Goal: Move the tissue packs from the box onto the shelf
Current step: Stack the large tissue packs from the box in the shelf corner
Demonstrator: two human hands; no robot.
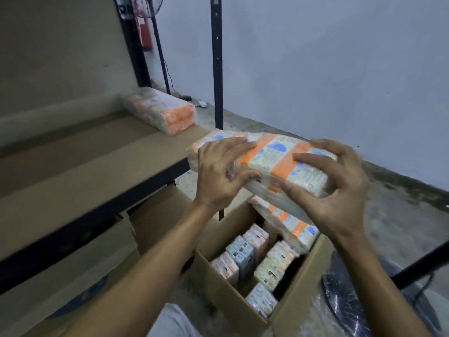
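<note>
I hold an orange-and-white tissue pack [274, 159] in the air above the open cardboard box [230, 297]. My left hand [218, 171] grips its left end and my right hand [332, 188] grips its right end. Under it, another tissue pack [289, 224] leans on the box's far right rim. Several smaller packs [252, 259] stand upright inside the box. One tissue pack [160, 110] lies at the far end of the brown shelf board [73, 152], to the left of the held one.
Black shelf uprights [217, 59] rise behind the held pack. A red fire extinguisher [143, 27] hangs at the back wall. A black fan base with a cable [359, 288] lies on the floor right of the box. More cardboard [80, 268] sits under the shelf.
</note>
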